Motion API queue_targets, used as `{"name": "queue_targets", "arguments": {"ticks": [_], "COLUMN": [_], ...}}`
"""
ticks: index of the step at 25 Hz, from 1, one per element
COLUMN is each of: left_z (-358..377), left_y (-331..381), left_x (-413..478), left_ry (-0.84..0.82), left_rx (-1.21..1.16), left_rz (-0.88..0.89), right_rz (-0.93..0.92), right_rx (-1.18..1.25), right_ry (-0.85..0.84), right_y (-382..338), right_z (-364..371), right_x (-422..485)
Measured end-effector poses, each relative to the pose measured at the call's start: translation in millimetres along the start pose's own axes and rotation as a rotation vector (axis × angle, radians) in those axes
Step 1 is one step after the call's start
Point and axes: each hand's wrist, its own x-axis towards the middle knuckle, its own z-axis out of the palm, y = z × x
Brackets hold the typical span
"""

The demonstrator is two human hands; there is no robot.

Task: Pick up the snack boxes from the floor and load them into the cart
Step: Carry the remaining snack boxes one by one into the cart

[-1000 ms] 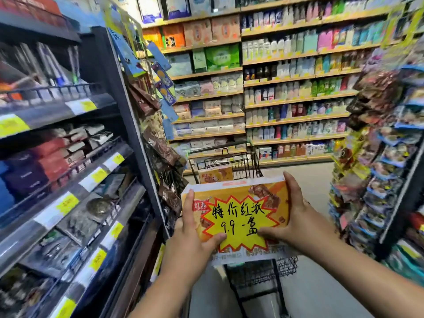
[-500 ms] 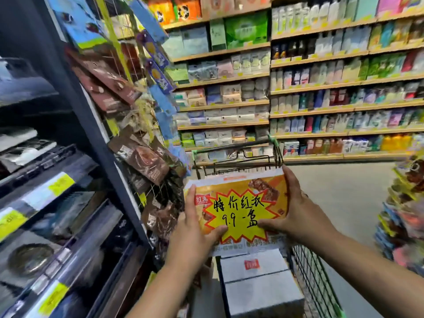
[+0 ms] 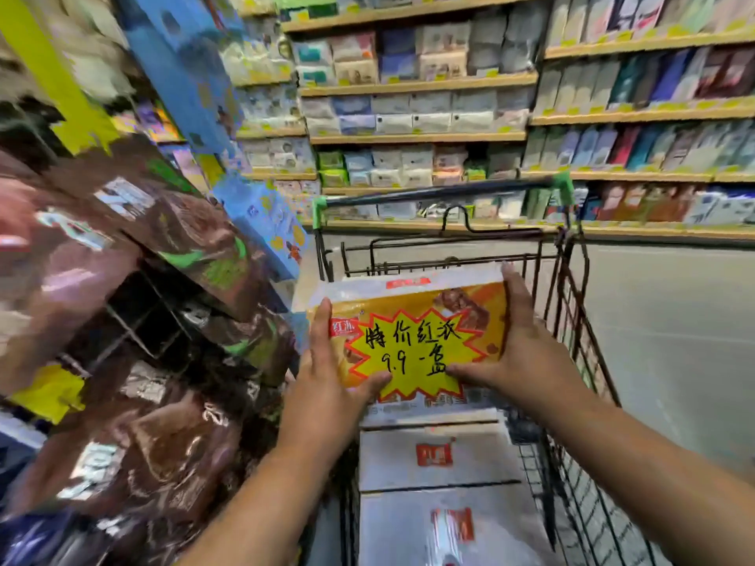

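The snack box (image 3: 412, 306) has come forward over the cart (image 3: 441, 193), long axis crosswise, left hand (image 3: 327, 386) and right hand (image 3: 531, 361) gripping its ends; loaded boxes (image 3: 470, 459) apparently just below.

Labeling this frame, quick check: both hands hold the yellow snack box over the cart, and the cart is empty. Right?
Not quite. The cart is not empty: the head view shows two white boxes with red labels lying in it under the held one. The rest stands: left hand and right hand hold the yellow snack box over the cart.
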Motion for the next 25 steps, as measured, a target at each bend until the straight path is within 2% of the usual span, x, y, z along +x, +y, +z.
{"name": "queue_targets", "arguments": {"ticks": [5,9,13,19,25], "left_z": [74,110,131,117,81], "left_y": [-45,-85,-110,-100,-73], "left_x": [71,86,73,75,79], "left_ry": [0.092,0.164,0.146,0.178,-0.001], "left_rx": [0.050,0.061,0.131,0.066,0.428], "left_rz": [0.046,0.122,0.222,0.148,-0.007], "right_rz": [-0.061,-0.122,-0.066,-0.055,0.038], "right_rx": [0.075,0.031,0.029,-0.037,-0.200], "right_ry": [0.096,0.239,0.173,0.122,-0.113], "right_y": [47,74,91,80,54], "right_z": [76,120,139,127,85], "right_x": [77,85,69,73,71]}}
